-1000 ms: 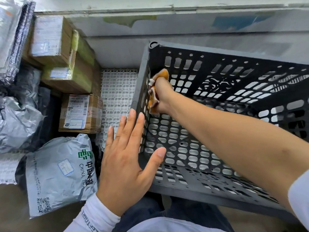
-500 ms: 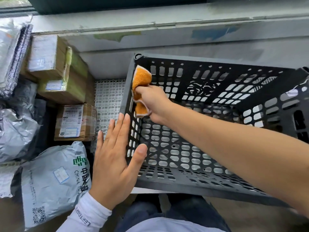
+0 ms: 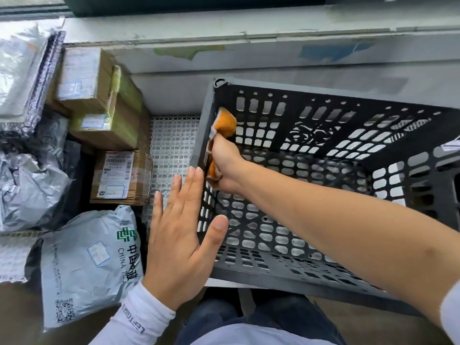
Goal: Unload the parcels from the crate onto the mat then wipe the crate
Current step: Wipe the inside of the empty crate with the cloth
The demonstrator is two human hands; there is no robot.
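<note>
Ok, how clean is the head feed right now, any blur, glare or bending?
Head view: even daylight, no glare; wide-angle bends the dark grey slotted plastic crate; top-left silver mailers are soft; orange wiping cloth and right hand read sharply.

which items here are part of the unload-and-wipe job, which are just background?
Job:
- crate, being wiped
- orange cloth, gripped by the right hand
- left hand, flat against the crate's side
- white mat
- boxes and grey bags, already unloaded

Background:
- grey ledge
- person's knees
</note>
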